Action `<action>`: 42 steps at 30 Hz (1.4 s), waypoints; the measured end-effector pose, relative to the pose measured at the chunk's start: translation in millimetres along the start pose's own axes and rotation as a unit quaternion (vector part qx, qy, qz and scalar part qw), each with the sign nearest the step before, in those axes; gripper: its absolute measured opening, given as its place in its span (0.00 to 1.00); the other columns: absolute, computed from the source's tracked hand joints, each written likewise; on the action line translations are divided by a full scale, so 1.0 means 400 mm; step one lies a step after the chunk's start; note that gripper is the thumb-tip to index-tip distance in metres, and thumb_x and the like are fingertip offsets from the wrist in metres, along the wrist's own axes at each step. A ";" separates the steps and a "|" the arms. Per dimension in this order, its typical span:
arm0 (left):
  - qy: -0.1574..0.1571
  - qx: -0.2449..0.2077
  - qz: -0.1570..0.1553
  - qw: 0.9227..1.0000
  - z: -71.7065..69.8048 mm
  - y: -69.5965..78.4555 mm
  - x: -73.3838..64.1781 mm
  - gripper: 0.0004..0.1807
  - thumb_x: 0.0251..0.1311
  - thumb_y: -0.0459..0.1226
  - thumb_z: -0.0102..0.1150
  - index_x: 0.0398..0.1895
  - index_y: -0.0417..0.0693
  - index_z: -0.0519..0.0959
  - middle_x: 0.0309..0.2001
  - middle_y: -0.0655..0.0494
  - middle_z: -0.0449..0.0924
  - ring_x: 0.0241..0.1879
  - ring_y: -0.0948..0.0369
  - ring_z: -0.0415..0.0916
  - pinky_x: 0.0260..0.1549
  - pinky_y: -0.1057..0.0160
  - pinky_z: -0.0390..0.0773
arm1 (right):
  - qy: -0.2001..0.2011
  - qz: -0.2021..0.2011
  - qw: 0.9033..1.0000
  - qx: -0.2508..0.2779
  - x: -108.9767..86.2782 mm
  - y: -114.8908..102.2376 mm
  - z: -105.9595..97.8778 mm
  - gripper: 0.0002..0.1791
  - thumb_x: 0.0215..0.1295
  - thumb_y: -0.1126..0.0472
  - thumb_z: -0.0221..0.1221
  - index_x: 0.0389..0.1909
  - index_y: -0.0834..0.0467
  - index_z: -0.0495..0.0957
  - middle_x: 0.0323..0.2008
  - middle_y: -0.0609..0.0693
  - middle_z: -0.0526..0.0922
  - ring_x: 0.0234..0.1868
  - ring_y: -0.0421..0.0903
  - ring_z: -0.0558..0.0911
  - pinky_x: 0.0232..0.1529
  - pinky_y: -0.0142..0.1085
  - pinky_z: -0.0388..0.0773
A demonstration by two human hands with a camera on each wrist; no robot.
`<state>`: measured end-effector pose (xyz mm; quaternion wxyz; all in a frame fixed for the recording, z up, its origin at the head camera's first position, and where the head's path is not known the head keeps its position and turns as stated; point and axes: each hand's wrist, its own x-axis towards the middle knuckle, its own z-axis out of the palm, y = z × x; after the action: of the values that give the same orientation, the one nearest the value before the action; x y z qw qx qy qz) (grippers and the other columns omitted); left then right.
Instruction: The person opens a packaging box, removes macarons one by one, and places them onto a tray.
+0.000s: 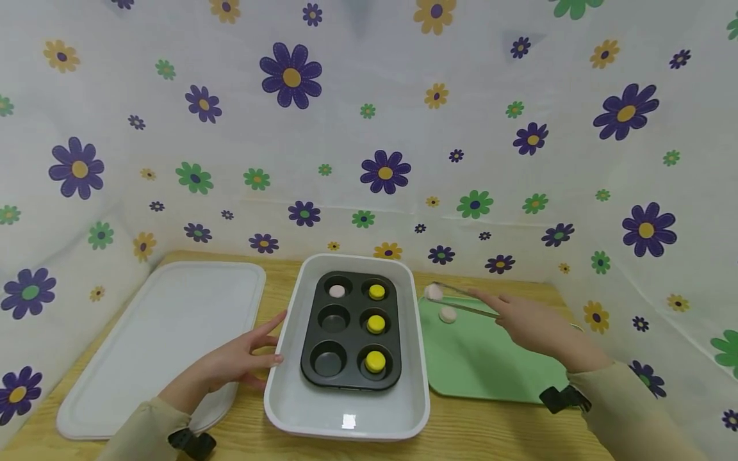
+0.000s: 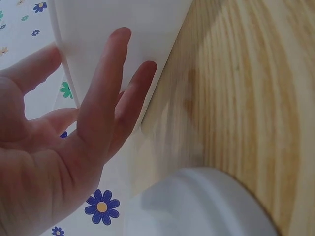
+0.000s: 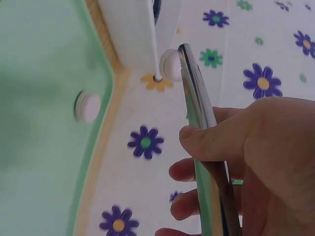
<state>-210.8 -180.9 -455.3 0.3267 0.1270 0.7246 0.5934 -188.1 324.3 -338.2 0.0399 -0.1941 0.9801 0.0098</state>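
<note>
My right hand [image 1: 533,326] grips metal tongs [image 3: 199,96], whose tips hold a pale pink macaron [image 1: 434,292] above the far left edge of the green tray [image 1: 490,365]. Another pale pink macaron [image 1: 447,314] lies on that tray. With fingers extended, my left hand [image 1: 230,366] touches the left wall of a white bin [image 1: 346,410]. Inside the bin sits a dark muffin tin [image 1: 355,333]. Its right column carries three yellow macarons [image 1: 376,324], one per cup. A pink macaron [image 1: 337,291] is in the far left cup; the middle and near left cups hold nothing.
A white tray [image 1: 173,333] lies on the wooden table [image 1: 242,416] to the left of the bin. Flower-patterned cloth [image 1: 357,128] rises behind the table and along both sides. The bin's right wall stands between the tongs and the muffin tin.
</note>
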 end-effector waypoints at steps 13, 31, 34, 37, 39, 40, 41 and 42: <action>0.004 0.002 -0.001 1.000 -0.007 0.000 -0.004 0.49 0.68 0.42 0.59 0.80 0.67 0.35 0.73 0.25 0.48 0.54 0.49 0.80 0.42 0.47 0.85 | -0.021 0.033 0.999 0.010 -0.085 0.137 0.047 0.35 0.66 0.69 0.59 0.72 0.52 0.61 0.33 0.55 0.78 0.15 0.39 0.65 0.15 0.30 0.62; -0.005 -0.005 0.004 1.000 0.001 0.011 -0.006 0.49 0.69 0.42 0.58 0.80 0.65 0.34 0.73 0.25 0.46 0.56 0.47 0.79 0.43 0.47 0.85 | -0.121 0.076 0.987 0.071 -0.086 0.207 0.089 0.32 0.69 0.69 0.56 0.73 0.59 0.60 0.49 0.72 0.80 0.25 0.43 0.77 0.22 0.36 0.71; -0.005 -0.008 0.003 1.000 0.004 0.013 -0.005 0.49 0.69 0.42 0.58 0.80 0.66 0.34 0.73 0.25 0.46 0.56 0.47 0.79 0.43 0.47 0.85 | -0.127 0.081 0.985 0.081 -0.085 0.212 0.098 0.32 0.69 0.68 0.55 0.73 0.59 0.59 0.50 0.74 0.79 0.24 0.43 0.76 0.21 0.36 0.70; -0.003 -0.007 -0.001 1.000 0.004 0.013 -0.003 0.49 0.69 0.42 0.58 0.80 0.66 0.34 0.73 0.25 0.47 0.56 0.48 0.79 0.42 0.47 0.85 | -0.130 0.081 0.984 0.088 -0.084 0.212 0.101 0.32 0.69 0.68 0.55 0.73 0.60 0.58 0.50 0.73 0.79 0.24 0.43 0.75 0.21 0.36 0.69; -0.001 -0.005 -0.003 1.000 0.004 0.014 -0.001 0.49 0.69 0.42 0.58 0.80 0.66 0.35 0.73 0.25 0.47 0.56 0.48 0.79 0.42 0.47 0.85 | -0.132 0.080 0.983 0.095 -0.083 0.211 0.101 0.33 0.69 0.68 0.55 0.73 0.61 0.58 0.46 0.70 0.82 0.22 0.42 0.74 0.21 0.35 0.68; 0.000 -0.004 -0.005 1.000 0.004 0.014 -0.001 0.49 0.69 0.42 0.58 0.80 0.67 0.35 0.73 0.26 0.48 0.55 0.48 0.79 0.42 0.47 0.85 | -0.133 0.079 0.983 0.097 -0.082 0.210 0.100 0.33 0.69 0.68 0.55 0.73 0.62 0.57 0.44 0.68 0.83 0.22 0.42 0.74 0.21 0.35 0.68; 0.000 -0.003 -0.004 1.000 0.004 0.015 0.000 0.49 0.69 0.42 0.58 0.80 0.66 0.34 0.73 0.25 0.48 0.55 0.47 0.79 0.42 0.47 0.85 | -0.133 0.079 0.983 0.097 -0.081 0.209 0.099 0.33 0.69 0.68 0.55 0.73 0.62 0.57 0.43 0.67 0.83 0.22 0.42 0.73 0.21 0.35 0.68; 0.001 -0.002 -0.003 1.000 0.005 0.015 0.000 0.49 0.69 0.42 0.58 0.80 0.66 0.34 0.73 0.25 0.48 0.55 0.47 0.79 0.42 0.47 0.85 | -0.132 0.078 0.983 0.097 -0.079 0.209 0.098 0.33 0.69 0.68 0.55 0.73 0.63 0.57 0.41 0.64 0.84 0.22 0.42 0.73 0.21 0.35 0.68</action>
<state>-210.7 -177.7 -449.7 0.3285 0.1235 0.7241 0.5937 -187.8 415.0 -374.3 0.1870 -0.1095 0.9746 -0.0567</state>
